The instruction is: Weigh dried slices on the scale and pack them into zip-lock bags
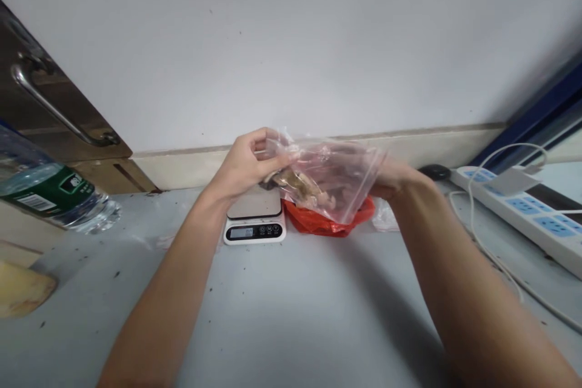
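Both hands, left hand [243, 163] and right hand [395, 177], hold a clear plastic bag [334, 182] above a kitchen scale [254, 221].

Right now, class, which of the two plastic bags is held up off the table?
The clear bag, gripped between the left hand and right hand; the red bag lies on the table beside the scale.

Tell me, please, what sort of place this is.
Probably a small weighing or packing bench: a digital scale on a grey worktop, a power strip, and a clear zip bag of brownish pieces.
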A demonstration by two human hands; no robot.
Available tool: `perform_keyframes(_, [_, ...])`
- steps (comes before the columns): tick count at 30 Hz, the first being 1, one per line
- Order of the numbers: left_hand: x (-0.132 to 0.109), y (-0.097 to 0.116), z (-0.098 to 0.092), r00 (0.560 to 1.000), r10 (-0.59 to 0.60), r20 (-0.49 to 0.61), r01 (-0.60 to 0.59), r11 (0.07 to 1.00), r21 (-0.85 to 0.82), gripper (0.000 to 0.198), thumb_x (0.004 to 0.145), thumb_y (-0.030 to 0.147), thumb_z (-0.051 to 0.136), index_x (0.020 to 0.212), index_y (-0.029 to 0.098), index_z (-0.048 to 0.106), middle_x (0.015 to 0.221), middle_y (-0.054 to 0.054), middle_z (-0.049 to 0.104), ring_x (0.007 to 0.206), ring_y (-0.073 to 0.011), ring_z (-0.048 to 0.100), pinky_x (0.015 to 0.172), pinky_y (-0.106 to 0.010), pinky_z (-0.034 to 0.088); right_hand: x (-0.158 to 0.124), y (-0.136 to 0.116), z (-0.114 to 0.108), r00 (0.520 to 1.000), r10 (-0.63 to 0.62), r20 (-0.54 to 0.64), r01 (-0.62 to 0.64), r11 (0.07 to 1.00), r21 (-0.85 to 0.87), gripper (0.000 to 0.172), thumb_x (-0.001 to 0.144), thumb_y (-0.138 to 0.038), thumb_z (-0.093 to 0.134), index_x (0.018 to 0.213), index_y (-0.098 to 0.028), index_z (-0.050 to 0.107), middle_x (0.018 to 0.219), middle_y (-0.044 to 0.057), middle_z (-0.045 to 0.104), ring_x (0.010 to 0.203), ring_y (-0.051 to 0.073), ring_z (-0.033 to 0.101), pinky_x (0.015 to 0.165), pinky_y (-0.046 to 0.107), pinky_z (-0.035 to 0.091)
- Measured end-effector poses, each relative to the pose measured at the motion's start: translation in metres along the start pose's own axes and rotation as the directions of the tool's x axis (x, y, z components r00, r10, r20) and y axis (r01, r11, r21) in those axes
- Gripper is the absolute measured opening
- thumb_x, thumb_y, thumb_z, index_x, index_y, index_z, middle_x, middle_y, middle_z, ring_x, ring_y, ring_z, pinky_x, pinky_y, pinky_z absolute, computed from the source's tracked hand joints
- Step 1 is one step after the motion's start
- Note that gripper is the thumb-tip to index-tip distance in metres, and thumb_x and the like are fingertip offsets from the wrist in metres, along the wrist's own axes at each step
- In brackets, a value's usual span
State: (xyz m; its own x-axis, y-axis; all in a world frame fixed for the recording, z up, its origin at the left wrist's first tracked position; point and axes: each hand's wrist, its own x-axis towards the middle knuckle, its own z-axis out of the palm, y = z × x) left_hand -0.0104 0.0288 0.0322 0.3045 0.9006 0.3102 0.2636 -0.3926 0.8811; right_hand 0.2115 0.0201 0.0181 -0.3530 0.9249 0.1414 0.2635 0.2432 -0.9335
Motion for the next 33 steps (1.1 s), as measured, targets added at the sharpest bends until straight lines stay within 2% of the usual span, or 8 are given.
perform_keyframes(3, [0.002,-0.005,-0.011,0.997,0.000,-0.079,0.003,0.999,0.043,0.033,0.070,0.044,0.083,0.082,0.018,0.066,0.091,-0.004,0.072,0.089,-0.0206,0.067,0.075,-0.029,0.055,0.005,0.004,-0.007,0.972,0.156,0.177,-0.206,0.927,0.314,0.064,0.093,-0.076,0.047,0.094,-0.018,0.074,0.092,0.013,0.078,0.089,0.027,0.075,0.078,0.040,0.064])
perform_keyframes(5, [0.003,-0.009,-0.018,0.987,-0.030,-0.160,0.041,0.997,0.066,0.033,0.068,0.042,0.085,0.082,0.019,0.066,0.087,-0.003,0.071,0.082,-0.0193,0.066,0.071,-0.029,0.055,0.006,0.004,-0.011,0.974,0.166,0.152,-0.211,0.909,0.359,0.065,0.083,-0.083,0.058,0.083,-0.020,0.073,0.084,0.010,0.077,0.086,0.025,0.073,0.082,0.038,0.064])
perform_keyframes(9, [0.002,-0.014,-0.027,0.953,-0.112,-0.281,0.146,0.984,0.103,0.034,0.066,0.033,0.088,0.092,0.020,0.070,0.080,0.001,0.064,0.066,-0.0137,0.061,0.060,-0.025,0.052,0.003,0.000,-0.014,0.976,0.173,0.129,-0.199,0.953,0.227,0.045,0.056,-0.058,0.095,0.064,-0.020,0.073,0.068,0.003,0.070,0.065,0.016,0.065,0.070,0.029,0.060])
perform_keyframes(12, [0.001,-0.016,-0.031,0.946,-0.145,-0.289,0.209,0.957,0.203,0.051,0.069,0.035,0.087,0.116,0.022,0.070,0.085,0.001,0.062,0.059,-0.0111,0.057,0.058,-0.025,0.052,0.001,0.000,-0.013,0.965,0.206,0.164,-0.231,0.962,0.148,0.033,0.061,-0.048,0.094,0.063,-0.020,0.077,0.064,0.002,0.069,0.057,0.012,0.060,0.060,0.026,0.054])
perform_keyframes(18, [-0.002,-0.018,-0.023,0.957,-0.013,-0.289,0.181,0.806,0.564,0.076,0.071,0.028,0.086,0.141,0.027,0.058,0.131,-0.009,0.060,0.093,-0.0211,0.067,0.092,-0.041,0.057,0.006,0.004,-0.004,0.962,0.211,0.174,-0.230,0.968,0.097,0.024,0.064,-0.039,0.088,0.062,-0.018,0.076,0.064,0.002,0.070,0.059,0.013,0.060,0.059,0.027,0.050])
perform_keyframes(22, [-0.007,-0.008,-0.010,0.996,-0.072,-0.060,0.094,0.799,0.594,0.025,0.080,0.035,0.079,0.099,0.019,0.074,0.110,-0.008,0.070,0.091,-0.0230,0.068,0.084,-0.036,0.055,0.010,0.004,0.007,0.961,0.218,0.169,-0.228,0.973,0.043,0.016,0.067,-0.031,0.080,0.061,-0.018,0.072,0.062,0.001,0.067,0.059,0.012,0.058,0.059,0.026,0.047])
perform_keyframes(26, [-0.009,0.000,0.002,0.926,-0.223,0.306,0.086,0.911,0.403,0.022,0.084,0.041,0.075,0.078,0.020,0.072,0.077,-0.002,0.074,0.073,-0.0192,0.068,0.064,-0.028,0.048,0.010,0.002,0.015,0.952,0.198,0.232,-0.234,0.962,0.142,0.019,0.073,-0.029,0.075,0.059,-0.019,0.067,0.057,-0.003,0.060,0.053,0.009,0.053,0.053,0.024,0.041])
perform_keyframes(33, [-0.007,-0.003,0.008,0.914,-0.244,0.324,0.144,0.942,0.303,0.017,0.086,0.019,0.066,0.071,0.019,0.073,0.065,0.000,0.069,0.056,-0.0127,0.060,0.054,-0.025,0.042,0.010,0.006,0.018,0.954,0.196,0.227,-0.243,0.949,0.200,0.012,0.073,-0.024,0.078,0.068,-0.018,0.070,0.063,-0.001,0.068,0.055,0.008,0.060,0.051,0.021,0.044])
